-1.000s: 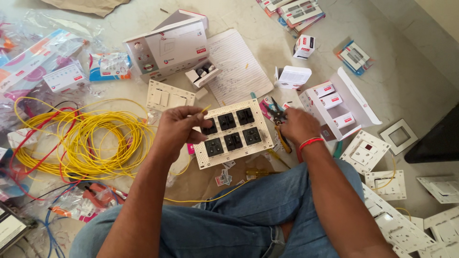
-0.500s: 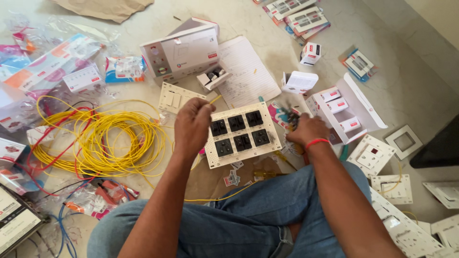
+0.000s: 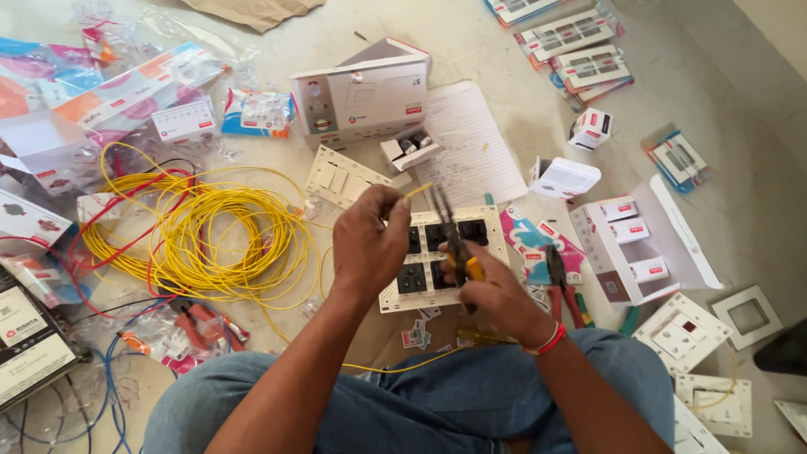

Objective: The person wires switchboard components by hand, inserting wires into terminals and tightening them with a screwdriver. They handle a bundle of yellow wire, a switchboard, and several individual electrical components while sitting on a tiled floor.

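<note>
My left hand pinches a short yellow wire end, grip closed on it. My right hand is wrapped tight around what look like small yellow-handled pliers, tips up beside the wire. Both hover over the white switch plate lying on the floor before my knees, yellow wire coil to the left.

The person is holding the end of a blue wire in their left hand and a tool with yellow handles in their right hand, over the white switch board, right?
Not quite. In the head view, the thin wire end pinched by the left hand is yellow, not blue. The rest holds: the right hand holds the yellow-handled pliers over the white rectangular plastic switch board.
</note>
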